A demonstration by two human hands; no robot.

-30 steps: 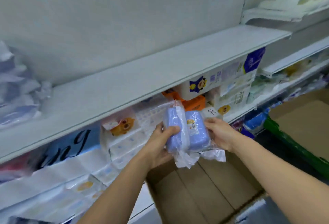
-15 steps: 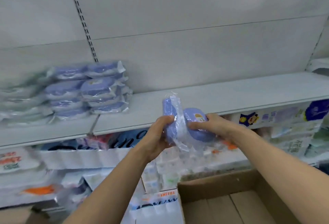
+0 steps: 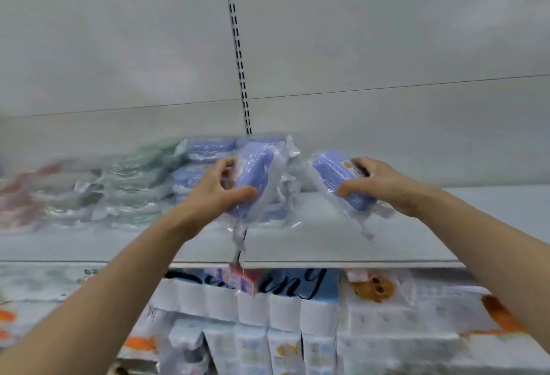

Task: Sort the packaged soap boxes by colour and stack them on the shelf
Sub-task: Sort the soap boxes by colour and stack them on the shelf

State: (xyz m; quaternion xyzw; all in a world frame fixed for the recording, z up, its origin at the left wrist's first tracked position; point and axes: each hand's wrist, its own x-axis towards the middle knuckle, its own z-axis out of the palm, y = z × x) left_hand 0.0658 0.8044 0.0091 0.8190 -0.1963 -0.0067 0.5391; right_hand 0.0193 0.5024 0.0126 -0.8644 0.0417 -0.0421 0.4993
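Over the shelf (image 3: 327, 243), each hand grips one blue soap box; the left hand (image 3: 214, 193), its box (image 3: 253, 172) tipped on end, is nearer the blue stack (image 3: 202, 163) than the right hand (image 3: 384, 184) with its box (image 3: 336, 175).

Bright, even light; left blurred.

Shop, slotted shelving (image 3: 327, 225), stacked tissue packs (image 3: 285, 309)

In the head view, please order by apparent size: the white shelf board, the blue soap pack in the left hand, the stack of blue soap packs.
1. white shelf board
2. stack of blue soap packs, partly hidden
3. blue soap pack in the left hand; being nearer, it looks larger.
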